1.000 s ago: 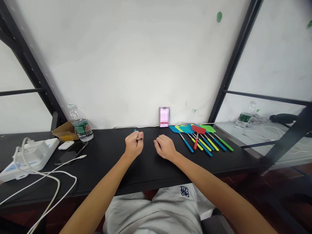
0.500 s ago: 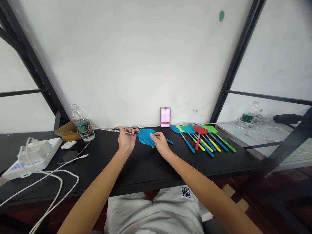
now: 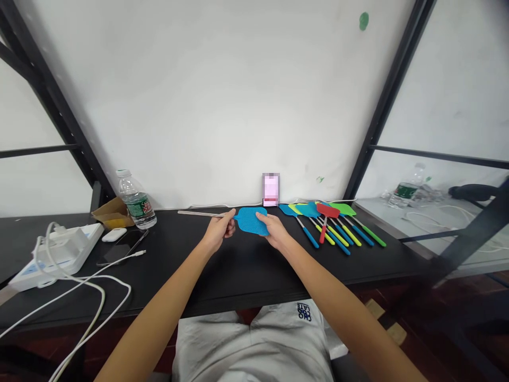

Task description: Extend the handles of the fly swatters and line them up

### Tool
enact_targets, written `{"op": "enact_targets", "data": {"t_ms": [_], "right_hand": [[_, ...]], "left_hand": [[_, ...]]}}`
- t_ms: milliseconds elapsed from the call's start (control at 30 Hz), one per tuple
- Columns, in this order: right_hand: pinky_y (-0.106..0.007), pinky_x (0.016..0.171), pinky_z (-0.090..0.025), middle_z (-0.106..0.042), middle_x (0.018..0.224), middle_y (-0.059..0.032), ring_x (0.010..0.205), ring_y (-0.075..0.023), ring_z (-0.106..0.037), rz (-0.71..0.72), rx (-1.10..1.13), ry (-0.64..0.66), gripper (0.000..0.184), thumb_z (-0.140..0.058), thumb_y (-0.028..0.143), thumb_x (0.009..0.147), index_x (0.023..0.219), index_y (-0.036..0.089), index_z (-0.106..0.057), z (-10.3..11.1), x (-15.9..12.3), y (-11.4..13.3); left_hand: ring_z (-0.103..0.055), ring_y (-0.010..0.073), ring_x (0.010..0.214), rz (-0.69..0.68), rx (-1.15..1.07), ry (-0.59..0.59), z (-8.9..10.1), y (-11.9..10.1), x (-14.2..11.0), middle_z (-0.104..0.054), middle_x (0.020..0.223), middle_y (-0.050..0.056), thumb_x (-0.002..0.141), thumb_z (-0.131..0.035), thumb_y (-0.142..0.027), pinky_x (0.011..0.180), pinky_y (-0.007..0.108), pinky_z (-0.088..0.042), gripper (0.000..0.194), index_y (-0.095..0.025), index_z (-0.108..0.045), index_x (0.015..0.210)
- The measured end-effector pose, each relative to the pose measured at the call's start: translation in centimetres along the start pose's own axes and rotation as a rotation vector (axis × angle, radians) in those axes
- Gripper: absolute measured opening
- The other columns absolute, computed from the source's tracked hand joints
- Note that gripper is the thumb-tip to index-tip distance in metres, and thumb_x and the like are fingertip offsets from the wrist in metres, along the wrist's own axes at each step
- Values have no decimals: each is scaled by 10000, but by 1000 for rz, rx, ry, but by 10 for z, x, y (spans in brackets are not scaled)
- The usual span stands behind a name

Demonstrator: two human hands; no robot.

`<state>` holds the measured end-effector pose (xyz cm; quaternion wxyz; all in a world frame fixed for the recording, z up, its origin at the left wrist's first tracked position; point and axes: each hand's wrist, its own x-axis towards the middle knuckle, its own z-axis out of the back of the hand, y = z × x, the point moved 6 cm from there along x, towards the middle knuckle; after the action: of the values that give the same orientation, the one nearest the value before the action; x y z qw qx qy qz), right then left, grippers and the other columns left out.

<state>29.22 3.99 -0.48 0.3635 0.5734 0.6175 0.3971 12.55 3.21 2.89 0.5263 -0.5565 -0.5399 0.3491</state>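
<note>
Between my two hands is a fly swatter with a blue perforated head [image 3: 248, 220] and a thin metal rod [image 3: 194, 213] pointing left. My left hand [image 3: 217, 233] is closed round the rod close to the head, thumb on top. My right hand [image 3: 275, 230] pinches the head's right edge, thumb above and the other fingers mostly hidden beneath. No coloured grip shows at the rod's left end. The swatter is held level, a little above the black table [image 3: 246, 270].
Several fly swatters [image 3: 330, 225] in blue, yellow, red and green overlap on the right. A phone [image 3: 271, 189] leans against the wall. At left are a water bottle [image 3: 138, 204], small carton [image 3: 113, 213], white case [image 3: 114, 235], dark phone [image 3: 123, 246], power strip [image 3: 59, 254] and white cables [image 3: 99, 281].
Both hands and the swatter have shifted slightly right. My left fingers have curled in round the rod. A blue handle seen beside my right hand before is out of sight.
</note>
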Motion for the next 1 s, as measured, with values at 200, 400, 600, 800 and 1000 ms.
{"op": "enact_targets", "data": {"t_ms": [200, 400, 600, 800, 1000], "right_hand": [[-253, 520, -457, -644, 628, -32, 568, -139, -596, -56, -52, 53, 332, -804, 414, 654, 760, 131, -667, -7, -9, 4], [-284, 673, -511, -713, 811, -76, 731, -171, -665, 5, -20, 108, 324, -815, 379, 650, 816, 124, -702, -9, -9, 15], [-281, 674, -510, -715, 800, -73, 686, -162, -655, 6, -24, 91, 268, -794, 349, 673, 778, 125, -691, -1, -2, 18], [-274, 592, -491, -695, 740, -59, 652, -168, -636, -73, -54, 16, 236, -772, 334, 689, 779, 142, -668, 7, 0, 18], [-251, 538, -466, -696, 754, -58, 629, -155, -617, -88, -67, 3, 232, -781, 324, 671, 758, 145, -662, 7, -2, 22]], "left_hand": [[-265, 26, 353, -12, 14, 23, -4, -5, -4, -261, 433, -88, 767, -676, -468, 377, 179, -128, 507, -179, -342, 520], [-230, 19, 359, 11, -99, 49, -7, -7, -6, -199, 440, -104, 741, -720, -424, 381, 182, -161, 584, -199, -232, 511], [-219, 18, 369, -10, -141, 124, -17, -5, -7, -182, 456, -103, 774, -702, -387, 390, 188, -158, 575, -199, -221, 520], [-233, 22, 374, -60, -136, 192, -22, -6, -7, -201, 465, -103, 800, -683, -391, 402, 192, -162, 533, -194, -262, 540], [-233, 22, 369, -59, -131, 181, -25, -9, -9, -199, 464, -105, 792, -691, -399, 401, 195, -162, 536, -193, -268, 535]]}}
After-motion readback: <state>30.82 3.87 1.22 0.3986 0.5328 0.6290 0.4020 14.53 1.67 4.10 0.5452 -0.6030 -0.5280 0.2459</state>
